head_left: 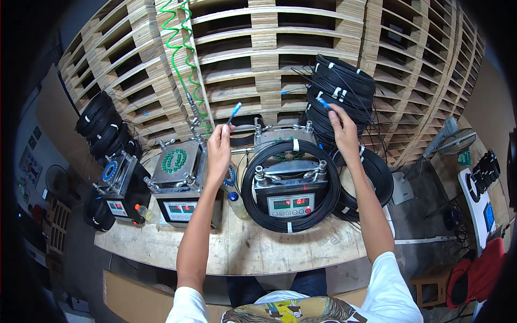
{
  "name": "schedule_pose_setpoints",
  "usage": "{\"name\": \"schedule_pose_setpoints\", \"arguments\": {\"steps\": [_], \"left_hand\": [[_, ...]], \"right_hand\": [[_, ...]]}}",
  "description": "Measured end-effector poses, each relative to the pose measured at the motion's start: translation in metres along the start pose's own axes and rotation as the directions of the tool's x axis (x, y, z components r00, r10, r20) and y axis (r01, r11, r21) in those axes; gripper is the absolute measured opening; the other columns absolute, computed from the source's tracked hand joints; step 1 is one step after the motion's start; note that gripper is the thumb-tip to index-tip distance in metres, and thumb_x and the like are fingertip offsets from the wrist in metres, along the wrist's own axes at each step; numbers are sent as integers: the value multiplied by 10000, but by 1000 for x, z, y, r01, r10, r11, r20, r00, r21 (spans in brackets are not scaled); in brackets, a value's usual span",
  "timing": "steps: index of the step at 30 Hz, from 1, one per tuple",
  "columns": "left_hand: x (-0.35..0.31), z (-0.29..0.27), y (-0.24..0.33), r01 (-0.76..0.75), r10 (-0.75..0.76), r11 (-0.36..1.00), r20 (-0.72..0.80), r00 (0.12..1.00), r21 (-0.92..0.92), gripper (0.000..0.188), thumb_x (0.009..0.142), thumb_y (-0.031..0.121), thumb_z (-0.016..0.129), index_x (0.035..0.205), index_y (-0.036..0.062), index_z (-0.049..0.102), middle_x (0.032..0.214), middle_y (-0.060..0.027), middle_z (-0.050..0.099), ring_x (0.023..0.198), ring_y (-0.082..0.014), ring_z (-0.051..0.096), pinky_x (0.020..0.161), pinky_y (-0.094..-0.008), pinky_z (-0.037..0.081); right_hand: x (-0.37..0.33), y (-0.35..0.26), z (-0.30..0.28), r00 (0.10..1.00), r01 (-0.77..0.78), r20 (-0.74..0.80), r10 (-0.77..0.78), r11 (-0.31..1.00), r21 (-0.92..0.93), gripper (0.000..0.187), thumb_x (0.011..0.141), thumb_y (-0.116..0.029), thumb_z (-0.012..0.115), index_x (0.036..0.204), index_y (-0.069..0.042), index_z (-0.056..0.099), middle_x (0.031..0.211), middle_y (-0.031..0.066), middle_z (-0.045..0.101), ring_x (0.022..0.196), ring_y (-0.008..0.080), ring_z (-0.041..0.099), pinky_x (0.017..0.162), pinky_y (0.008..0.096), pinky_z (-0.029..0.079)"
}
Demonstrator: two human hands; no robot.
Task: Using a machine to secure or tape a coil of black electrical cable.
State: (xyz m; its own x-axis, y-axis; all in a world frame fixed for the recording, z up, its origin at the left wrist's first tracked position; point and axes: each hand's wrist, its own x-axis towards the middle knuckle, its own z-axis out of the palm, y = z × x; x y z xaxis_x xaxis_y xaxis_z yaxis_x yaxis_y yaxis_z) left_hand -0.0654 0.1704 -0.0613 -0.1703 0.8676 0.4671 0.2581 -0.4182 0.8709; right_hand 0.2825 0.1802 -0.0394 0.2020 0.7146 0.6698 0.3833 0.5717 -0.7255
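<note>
- Pinching a blue-tipped cable end (236,109) between thumb and fingers: left hand (219,144), raised over the bench (253,258), grip narrow; tip points up and slightly right.
- Right hand (343,128) likewise raised, thumb and forefinger nearly together on a second blue connector (323,103); how the remaining fingers sit, cannot tell.
- The two ends are well apart, left and right of the middle machine (293,185) in view.
- Black cable coil (249,185), bound with white ties: at the front of the middle machine, its ring framing the panel, where red digits are lit. Whether it touches the machine, cannot tell.
- Left of this: a machine (180,180) with green pieces (165,161) set in a ring on its top plate; farther left, a smaller machine (129,185) bearing a blue ring (105,171).
- Blue-capped bottle (237,208) between the middle and green-ringed machines; orange-capped bottle (144,212) between the two left ones.
- Stack of black coils (344,83) at right rear; another coil (379,177) nearer.
- Behind: wooden pallets (264,35), green spiral hose (173,46) hanging before them.
</note>
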Motion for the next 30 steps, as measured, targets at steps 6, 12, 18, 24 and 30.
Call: {"name": "schedule_pose_setpoints", "arguments": {"steps": [6, 12, 18, 24, 30], "left_hand": [[-3, 13, 40, -60, 85, 992, 247, 965, -107, 287, 1106, 295, 516, 1163, 41, 638, 730, 100, 384, 623, -2, 320, 520, -219, 243], [-10, 15, 73, -4, 91, 940, 238, 967, -342, 231, 1110, 277, 503, 1148, 63, 584, 679, 98, 394, 550, -4, 320, 466, -208, 238], [8, 3, 91, -39, 89, 953, 155, 984, -301, 205, 1114, 271, 483, 1154, 96, 582, 730, 84, 403, 578, -14, 331, 481, -203, 254], [-17, 34, 58, -60, 106, 989, 362, 926, -136, 236, 1083, 220, 565, 1189, 16, 614, 771, 85, 476, 666, -19, 407, 575, -211, 332], [-46, 59, 59, 50, 161, 900, 435, 886, -433, 201, 1111, 213, 489, 1175, 22, 493, 835, -42, 612, 754, -112, 585, 711, -265, 493]], "right_hand": [[-2, -25, 10, 918, 247, 327, -225, 969, -26, 243, 1021, -136, 625, 1176, 33, 707, 878, 54, 671, 748, 99, 557, 673, 275, 441], [-11, -44, 24, 952, 65, 282, -120, 978, 196, 314, 1060, -215, 598, 1282, -13, 690, 861, -34, 619, 741, 47, 485, 674, 215, 416], [8, -62, 14, 952, -33, 306, -20, 986, 164, 320, 1058, -238, 597, 1277, -21, 681, 894, 53, 713, 775, 106, 573, 760, 264, 477], [-20, -67, 25, 895, 30, 441, -68, 995, 92, 259, 1020, -155, 626, 1193, 21, 704, 969, 48, 654, 903, 99, 593, 801, 235, 461], [-43, -60, 29, 912, -166, 410, 22, 933, 320, 287, 1050, -231, 618, 1132, 23, 725, 855, 22, 641, 762, 76, 562, 695, 224, 456]]}}
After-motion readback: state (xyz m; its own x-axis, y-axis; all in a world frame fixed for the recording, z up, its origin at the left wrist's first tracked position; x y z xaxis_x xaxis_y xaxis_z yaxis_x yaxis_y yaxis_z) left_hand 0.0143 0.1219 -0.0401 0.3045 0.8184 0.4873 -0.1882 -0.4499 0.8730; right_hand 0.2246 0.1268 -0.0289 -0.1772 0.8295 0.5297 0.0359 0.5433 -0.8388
